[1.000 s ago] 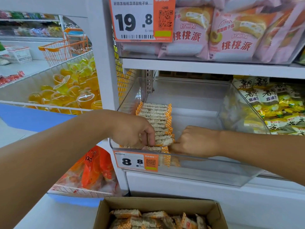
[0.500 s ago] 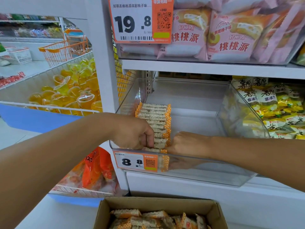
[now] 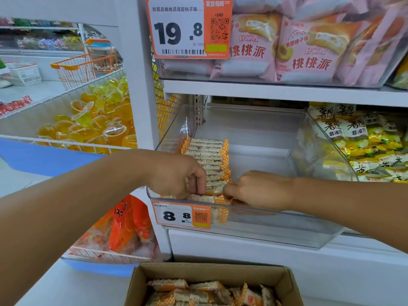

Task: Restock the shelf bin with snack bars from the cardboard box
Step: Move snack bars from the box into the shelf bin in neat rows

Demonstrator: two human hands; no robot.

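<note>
1. Now both hands reach into the clear bin [image 3: 276, 230]: left hand [image 3: 176, 173] and right hand [image 3: 258, 188] each pinch the front snack bar [image 3: 215, 188] of the row.
2. More bars [image 3: 198, 290] lie in the cardboard box [image 3: 141, 283] below.

Pink pie bags [image 3: 287, 45] fill the upper right shelf behind a 19.8 tag [image 3: 187, 27]. Yellow chip packets [image 3: 362, 142] sit at right. Jelly cups [image 3: 92, 124] and an orange cart [image 3: 86, 67] are at left.

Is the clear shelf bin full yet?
No. The bin holds one row of snack bars along its left side; the rest is bare.
</note>
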